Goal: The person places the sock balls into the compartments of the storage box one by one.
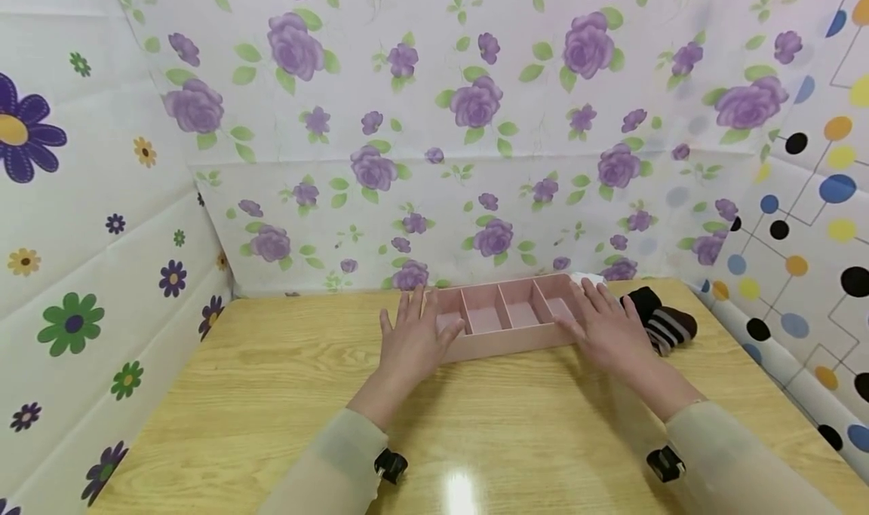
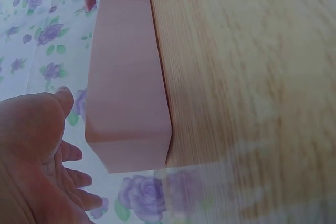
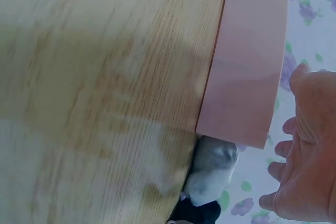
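Note:
A long pink box (image 1: 516,341) with several compartments in a row stands at the back of the table. My left hand (image 1: 410,341) is held with fingers spread at its left end, overlapping the leftmost compartment in the head view. At the right end my right hand (image 1: 607,334) has its fingers extended too, and neither hand grips anything. Each wrist view shows a gap between the palm and the pink wall (image 2: 126,72). Beyond the right hand lie a black bundle (image 1: 641,301) and a striped rolled sock (image 1: 670,329); a white-and-grey bundle (image 3: 211,169) sits by the box's right end.
The wooden table (image 1: 305,402) runs up to a flowered cloth backdrop (image 1: 434,160) just behind the box. Patterned cloth also hangs at the left (image 1: 102,274) and the right (image 1: 808,259).

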Demonstrator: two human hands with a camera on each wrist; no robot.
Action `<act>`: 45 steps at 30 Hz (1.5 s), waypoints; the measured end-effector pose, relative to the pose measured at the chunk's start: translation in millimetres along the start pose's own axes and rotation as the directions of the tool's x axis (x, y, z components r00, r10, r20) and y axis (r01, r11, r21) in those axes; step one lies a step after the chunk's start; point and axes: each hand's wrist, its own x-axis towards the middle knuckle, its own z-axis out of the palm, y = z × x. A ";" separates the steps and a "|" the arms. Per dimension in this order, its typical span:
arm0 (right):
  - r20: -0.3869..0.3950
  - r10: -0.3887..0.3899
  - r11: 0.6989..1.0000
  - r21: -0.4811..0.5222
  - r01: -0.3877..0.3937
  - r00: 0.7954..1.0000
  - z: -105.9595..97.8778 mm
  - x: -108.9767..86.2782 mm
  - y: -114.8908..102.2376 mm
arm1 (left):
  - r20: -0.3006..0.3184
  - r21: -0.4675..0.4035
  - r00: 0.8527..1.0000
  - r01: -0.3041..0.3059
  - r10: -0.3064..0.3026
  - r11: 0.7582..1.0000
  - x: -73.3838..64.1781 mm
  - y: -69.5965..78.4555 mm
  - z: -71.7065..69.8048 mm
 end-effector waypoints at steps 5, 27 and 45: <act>0.023 0.007 1.000 0.025 -0.008 1.000 3.8 2.4 7.3 | 0.025 -0.002 0.999 0.026 -0.026 1.000 4.1 0.9 2.8; 0.064 -0.005 0.996 0.089 0.000 0.998 10.2 4.3 21.3 | 0.033 -0.043 0.999 0.041 -0.040 0.998 10.1 4.7 12.5; 0.047 -0.033 0.997 0.075 0.030 0.998 15.8 -2.1 14.3 | 0.033 -0.052 0.999 0.034 -0.032 0.998 5.7 -2.0 12.8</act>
